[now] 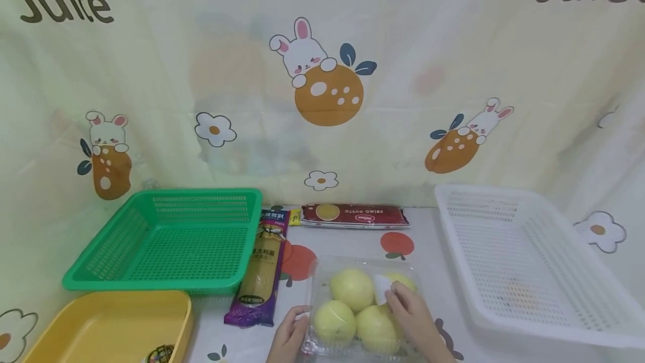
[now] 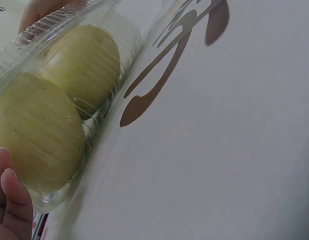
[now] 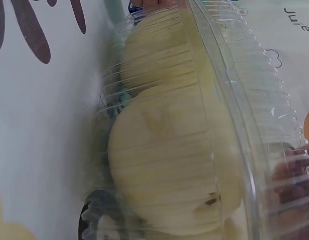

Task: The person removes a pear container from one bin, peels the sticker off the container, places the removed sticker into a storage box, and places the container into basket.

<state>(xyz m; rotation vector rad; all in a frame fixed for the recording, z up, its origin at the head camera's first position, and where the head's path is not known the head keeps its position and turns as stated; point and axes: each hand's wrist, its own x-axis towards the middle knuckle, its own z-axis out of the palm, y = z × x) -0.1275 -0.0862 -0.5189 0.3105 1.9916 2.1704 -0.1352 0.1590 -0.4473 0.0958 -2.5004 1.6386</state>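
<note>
A clear plastic clamshell box [image 1: 364, 265] of round, speckled yellow-green pears [image 1: 335, 321] lies on the table at the front middle. Against its left side rests my left hand [image 1: 291, 332], fingertips right at the edge. In the left wrist view those fingers [image 2: 15, 192] are slightly bent beside the end of the box. Over the lid's right part reaches my right hand [image 1: 414, 315]; its thumb and fingers come together at a white label [image 1: 381, 289]. The right wrist view shows the ribbed side wall, pears behind it and bent fingers [image 3: 294, 185] seen through the lid.
A green basket [image 1: 151, 284] and a yellow tray [image 1: 113, 298] stand at the left. Beside the basket lies a purple pasta packet [image 1: 262, 273]. A dark red biscuit packet [image 1: 355, 216] lies along the back, and a white basket [image 1: 456, 251] stands at the right.
</note>
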